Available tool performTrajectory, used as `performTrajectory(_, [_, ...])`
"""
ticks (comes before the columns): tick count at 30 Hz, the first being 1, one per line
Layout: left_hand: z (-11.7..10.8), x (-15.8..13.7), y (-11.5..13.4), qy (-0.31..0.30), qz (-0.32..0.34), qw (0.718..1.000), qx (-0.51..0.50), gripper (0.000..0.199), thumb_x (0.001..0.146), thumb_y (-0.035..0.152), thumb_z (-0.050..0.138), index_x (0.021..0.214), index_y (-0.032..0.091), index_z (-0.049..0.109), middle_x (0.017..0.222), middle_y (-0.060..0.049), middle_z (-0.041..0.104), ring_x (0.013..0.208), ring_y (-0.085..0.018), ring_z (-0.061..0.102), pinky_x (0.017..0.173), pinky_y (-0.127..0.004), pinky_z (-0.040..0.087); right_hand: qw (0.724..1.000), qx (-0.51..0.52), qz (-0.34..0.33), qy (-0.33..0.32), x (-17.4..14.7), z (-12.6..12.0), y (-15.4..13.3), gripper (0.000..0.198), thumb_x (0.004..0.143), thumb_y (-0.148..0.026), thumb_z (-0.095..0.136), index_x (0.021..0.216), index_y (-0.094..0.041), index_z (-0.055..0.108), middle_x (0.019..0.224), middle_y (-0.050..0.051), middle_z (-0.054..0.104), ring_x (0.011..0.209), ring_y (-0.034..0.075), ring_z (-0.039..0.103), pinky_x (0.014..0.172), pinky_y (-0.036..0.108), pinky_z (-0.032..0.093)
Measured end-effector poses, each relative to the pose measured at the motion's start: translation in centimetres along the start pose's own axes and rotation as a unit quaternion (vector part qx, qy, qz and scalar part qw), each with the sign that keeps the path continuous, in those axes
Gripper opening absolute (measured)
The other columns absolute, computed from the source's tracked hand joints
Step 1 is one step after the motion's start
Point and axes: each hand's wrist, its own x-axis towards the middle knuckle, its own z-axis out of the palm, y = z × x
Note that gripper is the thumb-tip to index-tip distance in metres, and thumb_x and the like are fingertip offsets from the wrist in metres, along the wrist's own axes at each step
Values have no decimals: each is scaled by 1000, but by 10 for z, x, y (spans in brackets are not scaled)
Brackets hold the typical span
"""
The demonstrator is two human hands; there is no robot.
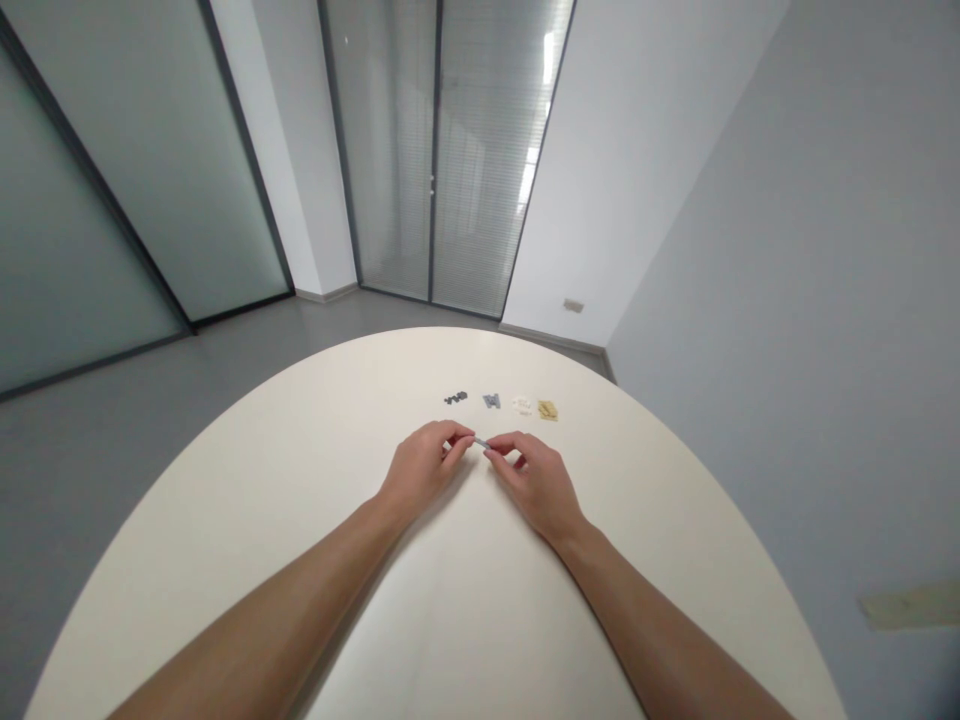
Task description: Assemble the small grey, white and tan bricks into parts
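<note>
Between my two hands is a small, thin grey piece [481, 443], too small to name its kind. My left hand [429, 460] pinches its left end between thumb and fingers. At its right end, my right hand [536, 478] pinches it in the same way. The fingertips hide both ends. Just beyond the hands lies a row of small piles: black pieces [456, 398], blue-grey pieces [491, 401], white pieces [523, 405] and yellow pieces [548, 410].
Everything lies on a round white table [255, 520], whose curved far edge runs behind the piles. Past it are a grey floor [322, 318], glass panels [390, 150] in dark frames and a grey wall [810, 280] at the right.
</note>
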Motion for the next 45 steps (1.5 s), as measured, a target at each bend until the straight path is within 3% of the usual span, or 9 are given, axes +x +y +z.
performTrajectory(11, [-2,0,4,-11,-6,996,91,22,95,29,49,96,23,70,95,-5,73,93,-23,64,79,-37,49,998,-55,8,-8,-1,0,2,10,90,-28,62,96,-27,70,90,2,71,87,19,65,75,31,51])
performTrajectory(16, [0,-1,3,-12,18,996,89,18,93,27,53,93,21,71,97,-6,72,98,-24,61,85,-39,49,996,-85,34,-13,0,-1,1,8,88,-25,64,93,-26,70,89,1,71,85,19,65,75,31,50])
performTrajectory(22, [2,-1,0,-19,30,996,83,21,92,27,54,104,21,70,104,-7,73,100,-25,62,87,-40,49,996,-77,32,-20,-1,0,1,8,87,-25,64,92,-27,70,89,1,71,86,19,65,75,31,50])
performTrajectory(45, [2,0,-2,-35,69,992,100,20,93,26,54,92,22,74,101,-6,72,100,-23,62,91,-40,48,994,-102,32,-29,0,2,3,9,87,-24,66,90,-26,73,93,2,75,93,22,65,86,38,50])
